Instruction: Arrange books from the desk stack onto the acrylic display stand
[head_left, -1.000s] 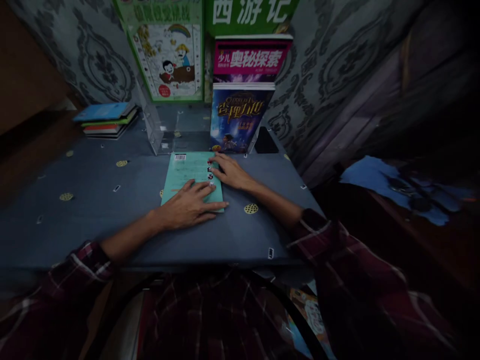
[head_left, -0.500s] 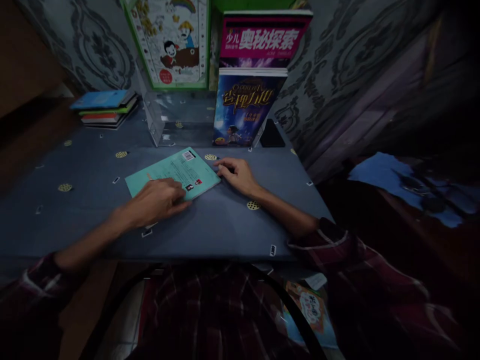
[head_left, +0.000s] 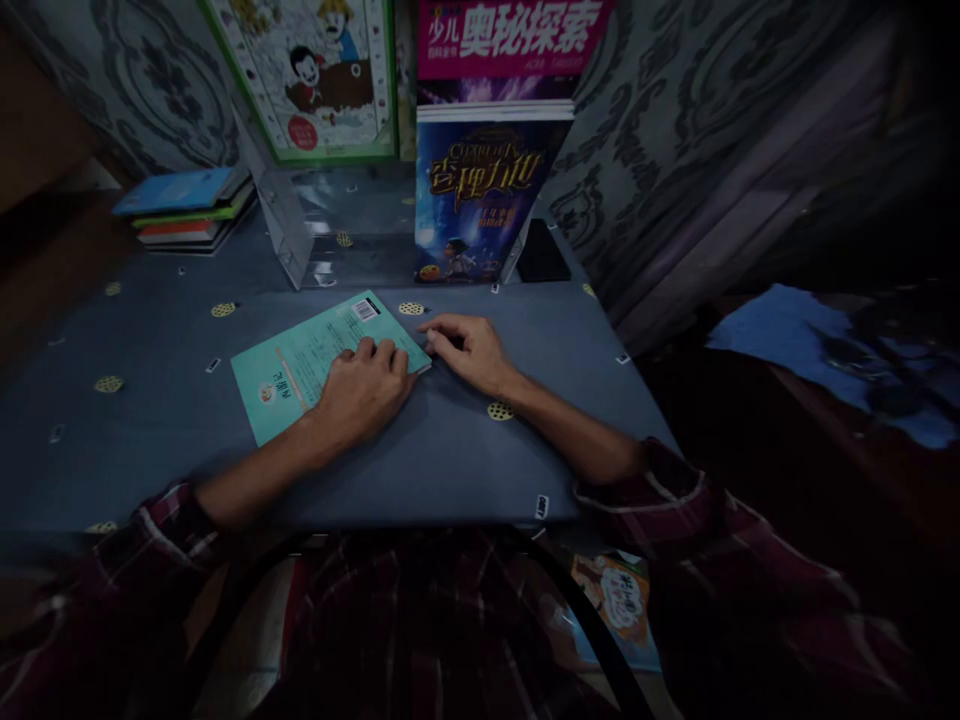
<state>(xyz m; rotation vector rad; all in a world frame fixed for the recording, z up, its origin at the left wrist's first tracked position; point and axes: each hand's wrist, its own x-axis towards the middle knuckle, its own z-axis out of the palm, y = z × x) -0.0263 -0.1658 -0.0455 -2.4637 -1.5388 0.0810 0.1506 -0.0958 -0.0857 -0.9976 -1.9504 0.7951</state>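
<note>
A thin teal book [head_left: 300,350] lies on the cloth-covered table, its back cover and barcode facing up. My left hand [head_left: 367,385] rests over its near right part, fingers bent down around the near edge. The thumb of that hand is hidden. Beside the book's right corner sits my right hand [head_left: 476,352], its side on the cloth. Index finger and thumb are loosely curved with a gap between them, the thumb close to the corner; whether it touches cannot be told.
Behind the book, a clear acrylic stand [head_left: 289,235] holds a blue book [head_left: 480,200], a pink-topped book [head_left: 510,45] and a green-bordered book [head_left: 334,80]. A book stack [head_left: 184,210] lies back left, a black flat object [head_left: 544,252] right. Below the table is another book [head_left: 615,600].
My left hand has slid right across the teal book to its near right part, uncovering the left end of the cover. My right hand stays by the corner. The view has shifted slightly.
</note>
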